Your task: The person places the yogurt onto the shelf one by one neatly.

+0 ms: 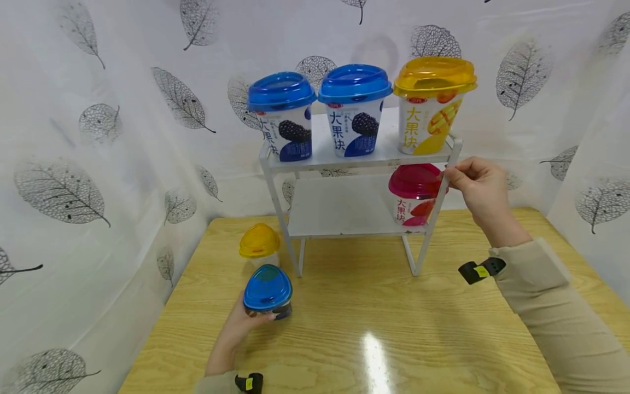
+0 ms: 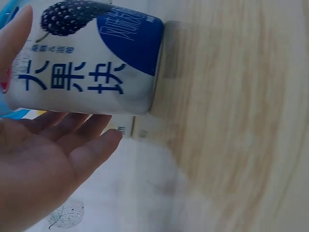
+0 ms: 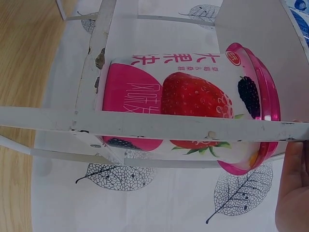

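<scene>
My left hand point(image 1: 241, 321) holds a blue-lidded yogurt cup point(image 1: 268, 293) low over the table at the left. The left wrist view shows the cup's blackberry label, with thumb and fingers point(image 2: 96, 150) around its sides. At the rack's right side, my right hand point(image 1: 482, 186) pinches the white two-tier rack point(image 1: 359, 160) by its upright, near the top shelf. Just inside that upright, on the lower shelf, stands a pink-lidded strawberry yogurt cup point(image 1: 412, 194). In the right wrist view the upright crosses in front of this strawberry cup, and only part of the right hand point(image 3: 293, 188) shows.
On the top shelf are two blue-lidded cups point(image 1: 283, 120) and a yellow-lidded cup point(image 1: 430, 109). Another yellow-lidded cup point(image 1: 260, 242) stands on the wooden table point(image 1: 354, 306) behind the held one. A leaf-patterned curtain point(image 1: 123, 82) hangs around the table.
</scene>
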Motion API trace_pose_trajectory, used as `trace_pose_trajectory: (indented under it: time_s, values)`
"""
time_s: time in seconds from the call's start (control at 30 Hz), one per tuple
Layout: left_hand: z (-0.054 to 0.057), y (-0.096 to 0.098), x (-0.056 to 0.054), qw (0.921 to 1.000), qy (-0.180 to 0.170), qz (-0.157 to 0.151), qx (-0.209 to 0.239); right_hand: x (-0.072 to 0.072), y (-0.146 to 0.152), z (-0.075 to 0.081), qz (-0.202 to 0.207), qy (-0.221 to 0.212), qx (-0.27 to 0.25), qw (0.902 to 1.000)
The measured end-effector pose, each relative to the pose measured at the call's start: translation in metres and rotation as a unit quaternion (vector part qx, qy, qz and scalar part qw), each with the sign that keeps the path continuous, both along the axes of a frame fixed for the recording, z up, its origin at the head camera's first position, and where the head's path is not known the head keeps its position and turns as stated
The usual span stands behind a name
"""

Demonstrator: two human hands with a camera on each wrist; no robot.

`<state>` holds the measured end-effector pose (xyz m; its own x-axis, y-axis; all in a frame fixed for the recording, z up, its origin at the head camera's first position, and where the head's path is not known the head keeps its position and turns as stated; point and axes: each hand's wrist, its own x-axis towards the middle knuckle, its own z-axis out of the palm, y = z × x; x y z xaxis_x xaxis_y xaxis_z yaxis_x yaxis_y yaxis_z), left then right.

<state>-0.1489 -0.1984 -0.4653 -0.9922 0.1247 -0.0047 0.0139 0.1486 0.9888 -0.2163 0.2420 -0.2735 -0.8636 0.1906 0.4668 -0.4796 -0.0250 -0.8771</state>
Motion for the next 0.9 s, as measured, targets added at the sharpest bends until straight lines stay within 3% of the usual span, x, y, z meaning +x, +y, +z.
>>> trace_pose_trajectory:
  time_s: [0.2, 0.57, 0.73, 0.9]
  values:
    - [-0.005, 0.001, -0.005, 1.0000, 0.008, 0.001, -0.002, 0.000, -0.001, 0.000, 0.010, 0.008, -0.009, 0.9999]
    - [-0.003, 0.006, -0.005, 0.9998, 0.004, 0.005, -0.018, 0.000, -0.001, 0.000, 0.008, 0.011, -0.011, 0.9998]
    - [-0.002, 0.014, -0.005, 0.9987, 0.042, -0.017, -0.023, 0.001, 0.000, 0.000, 0.025, 0.013, -0.030, 0.9991]
    - [0.004, 0.024, -0.007, 0.9953, 0.081, -0.033, -0.043, 0.001, 0.000, 0.000, 0.009, 0.006, -0.018, 0.9998]
